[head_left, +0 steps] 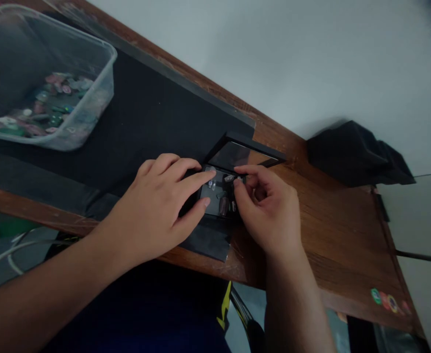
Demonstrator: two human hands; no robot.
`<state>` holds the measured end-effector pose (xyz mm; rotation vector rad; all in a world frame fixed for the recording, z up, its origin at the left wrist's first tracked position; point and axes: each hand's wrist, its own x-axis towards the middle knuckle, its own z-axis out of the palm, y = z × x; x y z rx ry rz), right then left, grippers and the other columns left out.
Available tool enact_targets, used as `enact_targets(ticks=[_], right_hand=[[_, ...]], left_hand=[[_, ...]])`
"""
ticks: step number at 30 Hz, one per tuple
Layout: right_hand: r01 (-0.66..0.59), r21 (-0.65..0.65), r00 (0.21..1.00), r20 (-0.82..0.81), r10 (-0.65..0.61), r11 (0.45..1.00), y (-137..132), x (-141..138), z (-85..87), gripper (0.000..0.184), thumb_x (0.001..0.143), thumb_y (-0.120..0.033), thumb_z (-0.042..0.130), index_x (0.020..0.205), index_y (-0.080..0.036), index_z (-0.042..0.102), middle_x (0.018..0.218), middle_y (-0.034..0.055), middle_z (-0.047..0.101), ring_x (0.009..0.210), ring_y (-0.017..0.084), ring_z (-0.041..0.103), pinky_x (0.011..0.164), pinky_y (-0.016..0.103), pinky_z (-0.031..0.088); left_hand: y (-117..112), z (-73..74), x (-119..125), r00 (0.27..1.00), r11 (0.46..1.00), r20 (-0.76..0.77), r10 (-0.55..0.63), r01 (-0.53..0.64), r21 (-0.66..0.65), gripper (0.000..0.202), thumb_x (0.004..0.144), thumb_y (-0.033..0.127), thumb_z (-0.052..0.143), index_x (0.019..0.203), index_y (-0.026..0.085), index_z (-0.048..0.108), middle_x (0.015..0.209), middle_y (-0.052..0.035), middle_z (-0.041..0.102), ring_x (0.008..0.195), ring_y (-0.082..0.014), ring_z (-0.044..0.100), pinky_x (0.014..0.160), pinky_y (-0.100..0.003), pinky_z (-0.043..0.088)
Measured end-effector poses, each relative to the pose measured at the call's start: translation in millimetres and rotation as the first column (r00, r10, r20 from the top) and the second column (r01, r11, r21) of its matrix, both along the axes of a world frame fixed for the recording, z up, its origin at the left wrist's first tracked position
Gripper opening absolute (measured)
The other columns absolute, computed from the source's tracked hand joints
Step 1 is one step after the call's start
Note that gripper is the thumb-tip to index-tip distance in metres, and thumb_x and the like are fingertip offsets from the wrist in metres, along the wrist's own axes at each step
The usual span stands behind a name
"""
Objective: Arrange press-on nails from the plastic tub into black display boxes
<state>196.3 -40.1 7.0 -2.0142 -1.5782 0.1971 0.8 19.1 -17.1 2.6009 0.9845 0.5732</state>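
Observation:
A small black display case [210, 208] lies with its clear-windowed lid [237, 153] raised at the back. Inside are several small stones, among them a dark brown stone [223, 206] and little clear pieces [211, 184] at the left. My left hand [164, 201] rests with fingers apart over the left side of the case, its index fingertip and thumb reaching inside the rim. At the right side, my right hand [269, 206] is closed in a pinch, thumb and index tips by a small clear stone [239, 179]. The fingers partly hide it.
A clear plastic tub [108, 73] of mixed coloured stones stands at the far left on a black mat [145, 113]. A black angular object [347, 154] sits against the wall at right. Small round stickers [384, 300] mark the wooden table's [340, 220] right front edge.

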Motion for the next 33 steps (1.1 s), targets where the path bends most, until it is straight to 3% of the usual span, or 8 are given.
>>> enact_targets(ticks=[7,10,18,33], right_hand=[[0.089,-0.039,0.991,0.103,-0.084,0.995,0,-7,3.3,0.018,0.086,-0.041,0.070,0.091,-0.025,0.075,0.057,-0.0060,0.054,0.053,0.012,0.052,0.053,0.026,0.032],[0.071,-0.072,0.989,0.134,-0.061,0.995,2,-10,3.9,0.016,0.084,-0.039,0.071,0.089,-0.025,0.077,0.058,-0.0047,0.057,0.055,0.013,0.054,0.053,0.027,0.031],[0.020,-0.050,0.998,0.060,-0.017,0.999,1,-11,1.9,0.015,0.086,-0.038,0.070,0.092,-0.028,0.080,0.059,-0.0038,0.062,0.057,0.014,0.057,0.054,0.026,0.034],[-0.051,-0.069,0.992,0.109,0.059,0.996,4,-10,3.3,0.016,0.090,-0.035,0.067,0.096,-0.029,0.081,0.067,-0.0017,0.070,0.059,0.014,0.060,0.054,0.027,0.033]], left_hand=[[0,0.6,0,0.999,0.998,0.050,0.009,-0.006,-0.058,0.051,0.097,0.038,0.054,0.144,0.020,0.055,0.134,-0.0111,0.063,0.125,-0.0334,0.053,0.106,-0.054,0.042],[-1,1.0,1,1.000,0.999,0.014,0.013,-0.012,-0.045,0.054,0.097,0.036,0.051,0.150,0.022,0.049,0.137,-0.0118,0.061,0.126,-0.0352,0.052,0.103,-0.054,0.043],[-2,3.0,4,0.999,1.000,-0.049,0.017,-0.018,-0.017,0.050,0.099,0.038,0.046,0.146,0.024,0.055,0.140,-0.0126,0.058,0.129,-0.0378,0.050,0.100,-0.055,0.043],[-2,0.6,2,0.999,1.000,-0.038,0.011,-0.010,0.023,0.049,0.098,0.039,0.048,0.144,0.022,0.056,0.139,-0.0129,0.060,0.127,-0.0381,0.052,0.097,-0.055,0.044]])
